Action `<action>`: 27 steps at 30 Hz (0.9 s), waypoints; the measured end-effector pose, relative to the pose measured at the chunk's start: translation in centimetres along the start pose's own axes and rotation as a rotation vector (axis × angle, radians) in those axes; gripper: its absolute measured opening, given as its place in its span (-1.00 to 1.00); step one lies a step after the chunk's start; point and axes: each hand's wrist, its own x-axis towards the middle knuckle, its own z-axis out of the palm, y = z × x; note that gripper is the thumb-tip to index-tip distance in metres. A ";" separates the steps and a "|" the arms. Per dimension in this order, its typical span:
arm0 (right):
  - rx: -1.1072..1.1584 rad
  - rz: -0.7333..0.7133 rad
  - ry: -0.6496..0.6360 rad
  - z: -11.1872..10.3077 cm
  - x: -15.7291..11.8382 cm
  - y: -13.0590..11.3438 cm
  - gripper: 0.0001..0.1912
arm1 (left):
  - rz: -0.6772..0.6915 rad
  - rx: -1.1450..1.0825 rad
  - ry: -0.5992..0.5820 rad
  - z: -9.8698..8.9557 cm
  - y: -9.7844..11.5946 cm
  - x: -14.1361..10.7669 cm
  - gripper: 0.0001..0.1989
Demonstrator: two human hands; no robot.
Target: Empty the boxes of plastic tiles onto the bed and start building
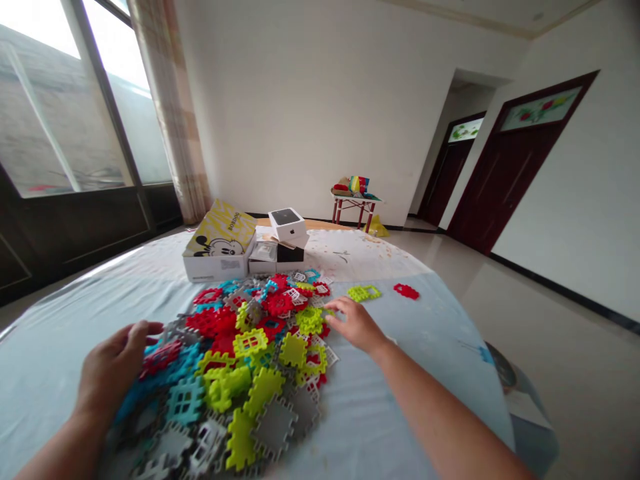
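Note:
A heap of interlocking plastic building pieces (pixel 215 323) in red, lime green, blue, grey and white lies on the table between my hands. Some are flat squares with notched edges, others have window-like grids. My left hand (pixel 113 363) is at the heap's left edge, fingers loosely bent beside a red piece (pixel 161 358), with no piece visible in them. On the right side, my right hand (pixel 356 325) is open, thumb and fingers apart, close to a lime green piece (pixel 310 321). Whether its fingertips touch the heap I cannot tell.
Behind the heap stand a yellow-and-white cartoon box (pixel 220 240) and a white phone box (pixel 287 225) on smaller boxes. A lime green piece (pixel 365 293) and a red piece (pixel 407 291) lie apart at the right. A light blue cloth (pixel 400 373) covers the round table.

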 end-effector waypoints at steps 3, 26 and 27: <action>0.065 -0.104 -0.142 1.2 -0.6 -3.9 -0.83 | -0.033 -0.031 -0.024 0.0 0.1 -0.1 -0.64; -0.175 0.233 -0.230 3.3 -2.0 -0.5 -0.83 | -0.042 -0.004 -0.018 0.3 0.2 -0.1 -0.65; -0.158 0.230 -0.231 3.5 -2.0 -0.6 -0.84 | -0.039 -0.003 -0.023 0.3 0.1 -0.1 -0.65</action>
